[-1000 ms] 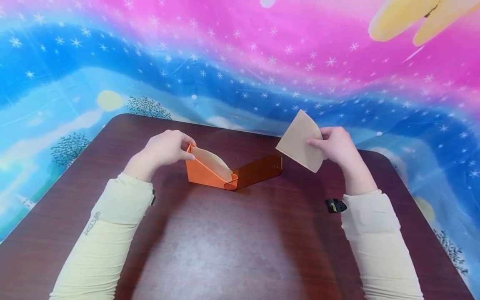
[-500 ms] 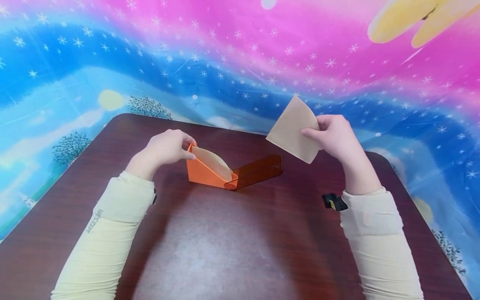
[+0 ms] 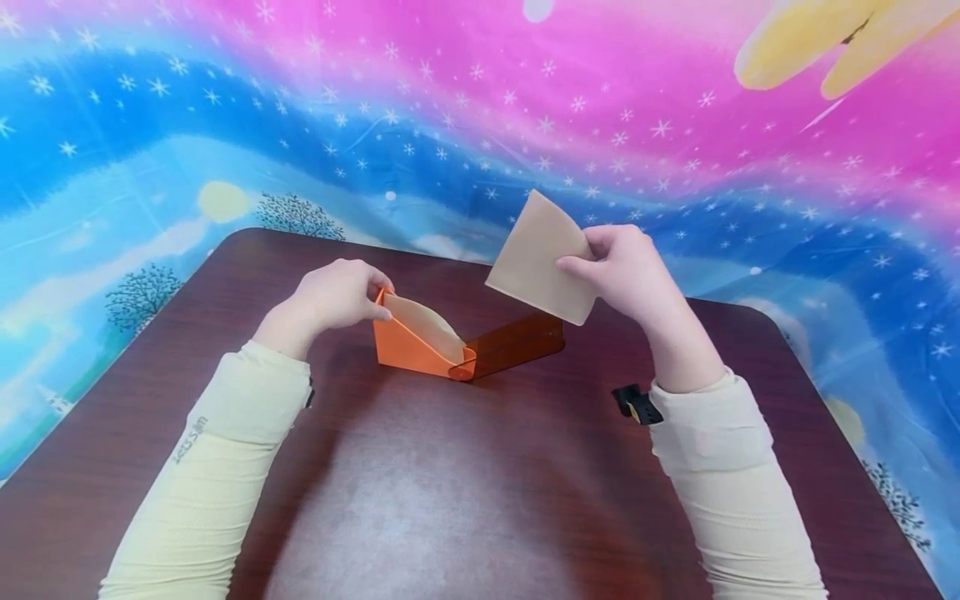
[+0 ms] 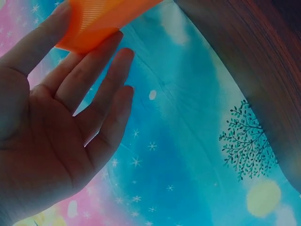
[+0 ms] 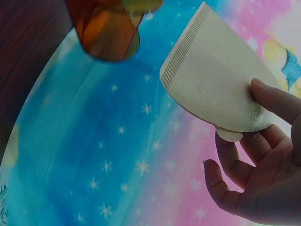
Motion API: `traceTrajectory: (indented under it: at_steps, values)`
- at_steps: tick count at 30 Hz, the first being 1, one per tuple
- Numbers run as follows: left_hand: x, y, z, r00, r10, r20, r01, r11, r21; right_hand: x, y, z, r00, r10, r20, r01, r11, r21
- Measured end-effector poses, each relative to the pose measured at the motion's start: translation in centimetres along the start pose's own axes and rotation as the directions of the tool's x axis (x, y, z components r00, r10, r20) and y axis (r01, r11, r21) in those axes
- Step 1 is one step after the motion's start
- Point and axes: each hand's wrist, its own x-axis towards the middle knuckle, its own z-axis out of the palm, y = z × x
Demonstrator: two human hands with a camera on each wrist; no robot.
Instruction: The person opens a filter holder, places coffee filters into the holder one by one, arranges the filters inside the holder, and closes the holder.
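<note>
An orange coffee filter holder (image 3: 408,346) stands on the table, its translucent brown lid (image 3: 517,346) swung down to the right. Tan paper filters (image 3: 427,323) sit inside it. My left hand (image 3: 330,296) pinches the holder's tall back corner between thumb and fingers; in the left wrist view the orange wall (image 4: 101,23) shows at the fingertips. Up in the air above the lid, my right hand (image 3: 618,271) pinches a cone-shaped paper coffee filter (image 3: 540,262) by its curved edge. In the right wrist view the filter's crimped seam (image 5: 183,47) faces away from the hand.
The dark reddish wood table (image 3: 450,500) has rounded far corners. Behind it hangs a pink and blue backdrop cloth (image 3: 450,125) with snowflakes. A black wrist camera (image 3: 637,404) sticks out from the right sleeve.
My right hand has risen a little, then moved left with the paper filter, bringing it over the lid. The left hand and the holder have stayed in place.
</note>
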Motion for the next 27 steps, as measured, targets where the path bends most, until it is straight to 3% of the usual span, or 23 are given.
traceTrajectory:
  at_steps: [13,27]
  values:
    - [0.0,0.3,-0.1,1.0,-0.009,0.013,0.009,1.0,-0.001,1.2,-1.6,3.4,0.999,-0.016,0.045,0.015,1.0,0.014]
    - [-0.1,0.4,-0.2,1.0,-0.014,-0.015,0.014,1.0,0.015,2.3,-2.6,6.0,0.994,-0.043,0.097,0.043,0.999,0.005]
